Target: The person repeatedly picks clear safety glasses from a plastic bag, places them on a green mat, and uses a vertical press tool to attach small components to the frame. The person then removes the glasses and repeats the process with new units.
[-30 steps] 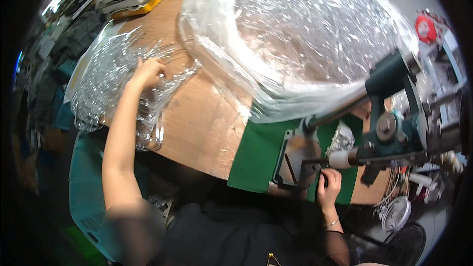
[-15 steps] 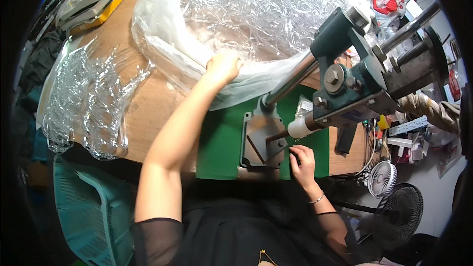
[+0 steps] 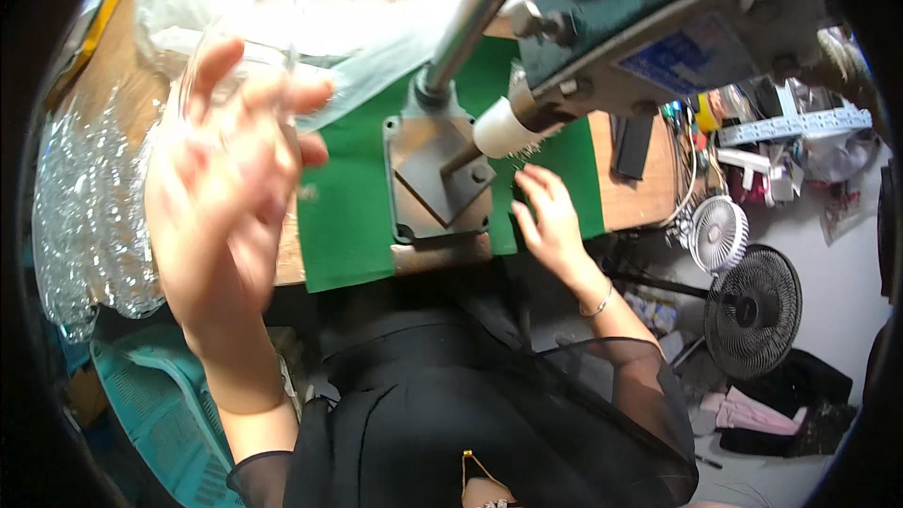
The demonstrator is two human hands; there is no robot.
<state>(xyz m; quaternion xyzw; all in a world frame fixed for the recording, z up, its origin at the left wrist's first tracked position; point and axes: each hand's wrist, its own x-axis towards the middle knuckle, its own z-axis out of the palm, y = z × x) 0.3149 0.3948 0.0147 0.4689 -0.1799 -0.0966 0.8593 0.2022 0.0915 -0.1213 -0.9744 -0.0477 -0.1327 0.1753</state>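
My left hand [image 3: 230, 188] is raised close to the camera on the left, smeared by motion, its fingers curled and partly apart. A clear plastic piece [image 3: 282, 47] shows faintly about its fingers, its outline blurred. My right hand [image 3: 555, 230] rests on the green mat [image 3: 353, 235], just right of the press base [image 3: 406, 212]; its thumb and fingers are apart and nothing shows between them. A grey diamond-shaped plate [image 3: 442, 193] lies on that base under the metal rod of the green hand press [image 3: 649, 28]. A white sleeve [image 3: 505, 129] surrounds the rod.
A large translucent bag [image 3: 376, 75] of clear plastic pieces fills the back of the table. More clear plastic pieces [image 3: 89, 216] lie in a heap at left. A teal basket [image 3: 160, 404] stands below. On the right are a black box [image 3: 628, 149], a white fan [image 3: 720, 235] and a black fan [image 3: 752, 310].
My left hand has come out of the bag and up toward the camera. The view has shifted closer to the press. My right hand remains beside the press base.
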